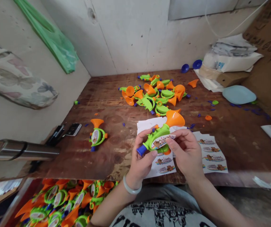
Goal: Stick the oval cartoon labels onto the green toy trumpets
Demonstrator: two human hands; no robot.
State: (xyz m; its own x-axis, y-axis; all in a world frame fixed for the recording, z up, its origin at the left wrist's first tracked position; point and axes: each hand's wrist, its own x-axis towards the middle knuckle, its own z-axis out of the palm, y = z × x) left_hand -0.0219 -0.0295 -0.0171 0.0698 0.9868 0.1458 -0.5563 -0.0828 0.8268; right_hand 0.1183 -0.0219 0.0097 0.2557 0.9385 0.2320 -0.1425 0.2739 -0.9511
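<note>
A green toy trumpet (154,135) with an orange bell and a blue mouthpiece is held above the table's front edge. My left hand (140,160) grips its mouthpiece end, thumb in front. An oval sticker (160,142) with a bear picture lies along the trumpet's flat side. Its right end is pinched between the thumb and fingers of my right hand (186,151). Beneath my hands are sticker sheets (165,164), partly covered. Another sticker sheet (212,153) lies to the right of my right hand.
Several unlabelled toy trumpets (147,102) are heaped at the back. One stickered trumpet (95,137) lies to the left, near a steel flask (31,150). Below the table, a box holds many stickered trumpets (57,201). A pale blue lid (239,94) and paper packets (230,60) sit at right.
</note>
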